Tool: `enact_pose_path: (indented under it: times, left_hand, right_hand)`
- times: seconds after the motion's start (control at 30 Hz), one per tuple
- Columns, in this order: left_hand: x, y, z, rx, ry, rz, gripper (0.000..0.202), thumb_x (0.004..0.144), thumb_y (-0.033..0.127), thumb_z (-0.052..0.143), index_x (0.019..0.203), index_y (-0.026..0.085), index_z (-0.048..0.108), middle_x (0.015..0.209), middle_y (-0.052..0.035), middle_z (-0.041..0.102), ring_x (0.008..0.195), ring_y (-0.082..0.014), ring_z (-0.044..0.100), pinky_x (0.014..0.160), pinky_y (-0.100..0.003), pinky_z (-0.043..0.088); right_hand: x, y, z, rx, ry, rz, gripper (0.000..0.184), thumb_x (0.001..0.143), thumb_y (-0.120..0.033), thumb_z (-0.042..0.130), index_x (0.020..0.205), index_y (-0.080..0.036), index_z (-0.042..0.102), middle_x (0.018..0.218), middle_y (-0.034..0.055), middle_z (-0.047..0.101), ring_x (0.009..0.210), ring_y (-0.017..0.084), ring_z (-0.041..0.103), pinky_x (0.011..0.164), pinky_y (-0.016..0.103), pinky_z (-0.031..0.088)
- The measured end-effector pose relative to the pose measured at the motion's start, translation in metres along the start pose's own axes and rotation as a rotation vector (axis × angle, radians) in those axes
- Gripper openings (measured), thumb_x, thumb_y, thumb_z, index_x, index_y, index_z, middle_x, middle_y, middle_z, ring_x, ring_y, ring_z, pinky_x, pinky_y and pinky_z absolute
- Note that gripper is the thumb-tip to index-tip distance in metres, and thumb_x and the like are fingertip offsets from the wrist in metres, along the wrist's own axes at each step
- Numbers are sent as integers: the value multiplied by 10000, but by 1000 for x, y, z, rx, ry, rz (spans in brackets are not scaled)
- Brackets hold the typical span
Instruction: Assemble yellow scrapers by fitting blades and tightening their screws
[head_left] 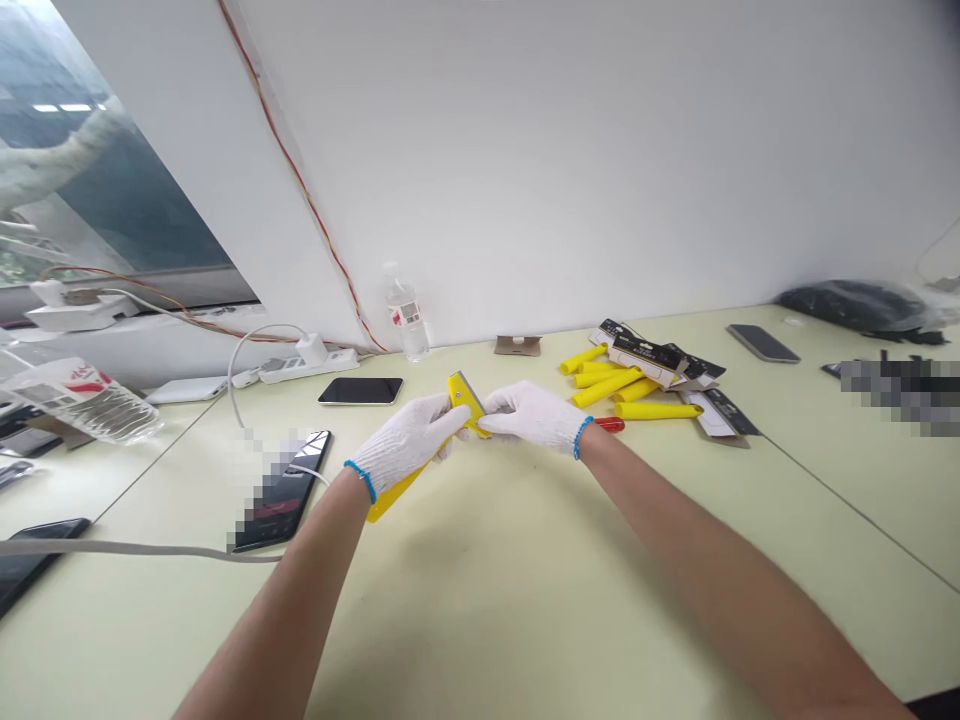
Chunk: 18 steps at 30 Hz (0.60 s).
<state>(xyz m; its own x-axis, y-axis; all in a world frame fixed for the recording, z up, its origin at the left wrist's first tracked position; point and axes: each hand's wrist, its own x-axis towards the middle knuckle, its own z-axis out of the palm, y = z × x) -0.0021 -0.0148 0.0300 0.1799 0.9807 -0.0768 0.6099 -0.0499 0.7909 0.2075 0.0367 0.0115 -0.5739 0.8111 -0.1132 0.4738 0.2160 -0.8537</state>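
Observation:
A yellow scraper point(459, 390) with a thin grey blade along its head is held above the table, its handle slanting down toward me. My left hand point(411, 437), in a white knit glove with a blue cuff, wraps round the handle just below the head. The gloved fingers of my right hand point(534, 414) pinch the right end of the scraper head by the blade; their tips are partly hidden. Behind my right wrist lies a red tool point(611, 425), mostly covered. To its right is a pile of yellow scrapers point(611, 385) with black-and-white card packaging point(645, 355).
A clear water bottle point(407, 320) stands by the wall, with a folded brown card point(517, 346) to its right. Phones lie at left point(360, 391) and at far right point(763, 342). A charging cable point(150, 547) crosses the left side. A black plastic bag point(862, 308) sits at the far right.

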Motion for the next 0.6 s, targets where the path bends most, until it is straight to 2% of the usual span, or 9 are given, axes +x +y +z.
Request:
enact_pose_path:
  times: [0.17, 0.37, 0.47, 0.53, 0.6]
  left_hand:
    - [2, -3, 0, 33, 26, -6, 394, 931, 519, 529, 828, 170, 678, 628, -25, 634, 543, -134, 524, 531, -248, 374]
    - [7, -11, 2, 115, 105, 17, 399, 929, 529, 543, 890, 172, 716, 667, -36, 673, 543, -150, 554, 540, -276, 414]
    - [13, -15, 4, 166, 212, 22, 450, 943, 513, 551, 1185, 170, 712, 894, -72, 746, 703, -186, 644, 660, -306, 494]
    - [16, -16, 6, 241, 331, 47, 580, 930, 475, 599, 1431, 182, 594, 1166, -108, 734, 880, -219, 675, 797, -348, 526]
    - [19, -17, 9, 416, 412, 186, 618, 916, 403, 642, 1500, 222, 546, 1365, -112, 658, 1049, -250, 663, 933, -388, 518]
  right_hand:
    - [-4, -7, -2, 113, -39, 35, 198, 907, -281, 653, 1006, -146, 759, 887, 40, 714, 735, 115, 652, 692, 196, 534]
    - [-2, -6, 0, 154, -103, 66, 206, 966, -285, 640, 865, -116, 702, 831, 78, 741, 707, 124, 693, 687, 192, 571]
    - [3, 1, 1, 292, -21, 108, 163, 993, -212, 605, 891, -111, 681, 899, 97, 760, 731, 124, 705, 701, 198, 587]
    - [7, 5, 2, 367, 33, 154, 154, 1005, -177, 585, 908, -106, 682, 931, 107, 761, 728, 120, 701, 689, 198, 584]
    - [10, 8, 3, 419, 81, 201, 162, 1008, -169, 591, 896, -105, 689, 949, 108, 757, 739, 119, 702, 686, 194, 579]
